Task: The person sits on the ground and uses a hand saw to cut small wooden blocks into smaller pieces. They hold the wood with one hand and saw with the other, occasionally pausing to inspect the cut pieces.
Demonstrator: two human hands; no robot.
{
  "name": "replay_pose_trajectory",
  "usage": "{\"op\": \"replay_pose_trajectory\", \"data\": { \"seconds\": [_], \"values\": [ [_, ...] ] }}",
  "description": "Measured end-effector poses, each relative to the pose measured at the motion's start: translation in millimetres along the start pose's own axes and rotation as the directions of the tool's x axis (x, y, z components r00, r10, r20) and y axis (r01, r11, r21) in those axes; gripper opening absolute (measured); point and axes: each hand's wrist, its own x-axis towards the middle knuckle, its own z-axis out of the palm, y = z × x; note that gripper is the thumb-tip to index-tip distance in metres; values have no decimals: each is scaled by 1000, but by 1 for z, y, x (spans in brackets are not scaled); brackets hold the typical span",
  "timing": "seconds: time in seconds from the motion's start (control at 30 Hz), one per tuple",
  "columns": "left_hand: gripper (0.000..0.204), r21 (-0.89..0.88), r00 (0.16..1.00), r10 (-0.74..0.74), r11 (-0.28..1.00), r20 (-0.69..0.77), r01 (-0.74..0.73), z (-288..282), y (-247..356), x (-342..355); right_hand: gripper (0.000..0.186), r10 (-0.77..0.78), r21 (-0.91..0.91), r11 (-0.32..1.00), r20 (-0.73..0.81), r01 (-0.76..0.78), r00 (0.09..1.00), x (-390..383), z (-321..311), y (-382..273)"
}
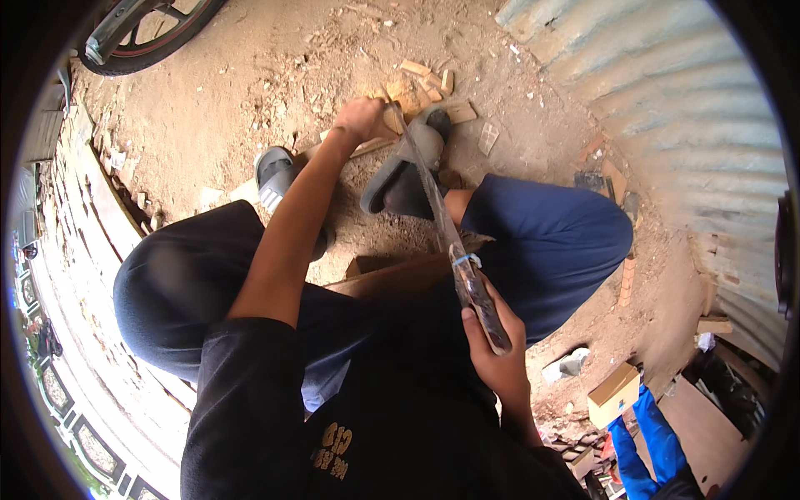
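Note:
My right hand is wrapped around the handle of a long, narrow handsaw, with a light blue tie where blade and handle meet. The blade slants away to the upper left, its tip beside my left hand. That hand is closed and presses down on a thin wooden strip; its fingertips are partly hidden. A foot in a grey sandal rests at the strip, right beside the blade. Pale sawdust and short wood offcuts lie just beyond.
Another grey sandal is left of my forearm. A motorcycle wheel stands at the far left, and a corrugated metal sheet at the right. A cardboard box sits lower right, by blue cloth. Boards lie left.

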Motion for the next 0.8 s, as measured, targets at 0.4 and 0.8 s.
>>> {"op": "replay_pose_trajectory", "data": {
  "seconds": [0.4, 0.8],
  "values": [
    [78, 180, 990, 4, 983, 144, -30, 15, -10, 7, 44, 135, 50, 989, 50, -138, 990, 15, 6, -7],
    [41, 329, 984, 179, 928, 13, -174, 0, 15, -18, 46, -73, -46, 996, -17, 72, 997, -9, 0, -9]
  ]
}}
